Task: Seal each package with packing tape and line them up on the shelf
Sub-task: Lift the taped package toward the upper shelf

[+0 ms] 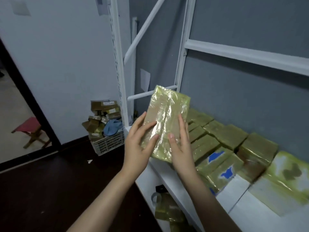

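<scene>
From my remote seat I see both hands holding up one flat rectangular package (167, 118) wrapped in shiny yellow-green transparent tape. The left hand (138, 144) takes its lower left edge, with the thumb lying on the front face and the other fingers going behind. The right hand (180, 148) takes the lower right part in the same way, thumb on the front, fingers along the right side. So each hand is pinching the package between thumb and fingers, not spread free. The package stands almost upright, a little tilted, in the air above the left end of the white metal shelf (250, 213), and it does not touch the board. On this shelf many similar green-taped packages (225, 136) lie close together in rows against the grey wall; two of them near the front show blue patches. Below the board, on a lower level, more green wrapped things are lying, but they are too dark to tell well. On the dark floor at the left stands a white plastic crate (108, 144) full of small brown boxes, and further left a red stool (31, 129).
</scene>
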